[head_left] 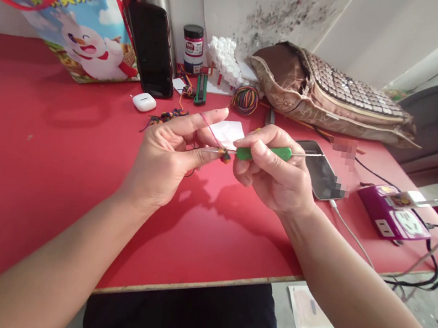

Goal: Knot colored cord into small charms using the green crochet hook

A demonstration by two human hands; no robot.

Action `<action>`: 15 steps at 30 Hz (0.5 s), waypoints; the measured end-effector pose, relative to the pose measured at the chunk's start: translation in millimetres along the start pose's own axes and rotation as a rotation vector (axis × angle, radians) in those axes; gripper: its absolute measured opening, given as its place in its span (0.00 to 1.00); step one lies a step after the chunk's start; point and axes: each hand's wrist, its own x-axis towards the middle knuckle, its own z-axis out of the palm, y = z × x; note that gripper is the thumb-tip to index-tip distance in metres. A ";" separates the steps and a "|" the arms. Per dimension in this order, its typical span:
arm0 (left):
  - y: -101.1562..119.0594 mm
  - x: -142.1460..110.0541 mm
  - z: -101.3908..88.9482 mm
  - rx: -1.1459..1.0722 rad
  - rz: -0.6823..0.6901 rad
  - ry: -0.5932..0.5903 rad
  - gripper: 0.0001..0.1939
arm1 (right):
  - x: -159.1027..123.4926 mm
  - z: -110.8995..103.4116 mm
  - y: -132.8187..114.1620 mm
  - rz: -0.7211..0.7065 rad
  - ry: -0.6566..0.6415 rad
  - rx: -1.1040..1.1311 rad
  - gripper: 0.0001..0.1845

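Above the red surface (54, 170), our left hand (165, 155) pinches the small knotted piece (225, 158), its thread (210, 127) running up to a finger, likely for tension, while our right hand (278, 174) grips the green-handled hook (283, 153) close in, probably for control.

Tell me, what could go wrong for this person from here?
The right hand holds a green-handled tool with its thin metal shaft close to the left hand; a slip might prick a finger.

The pink strand runs from the left index finger to the small yarn piece, so it could slacken if that finger drops.

The phone's charging cable lies near the right forearm, which might snag it.
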 end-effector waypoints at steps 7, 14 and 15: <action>-0.6 0.9 -0.9 0.036 -0.052 0.030 0.16 | 2.3 1.7 3.1 0.040 0.103 0.001 0.20; -2.1 -1.0 2.5 -0.017 -0.079 0.020 0.19 | -1.3 6.3 5.2 0.040 0.069 -0.001 0.20; -2.4 -1.5 3.1 -0.013 -0.075 0.029 0.18 | -1.0 5.8 6.1 0.036 0.093 -0.003 0.19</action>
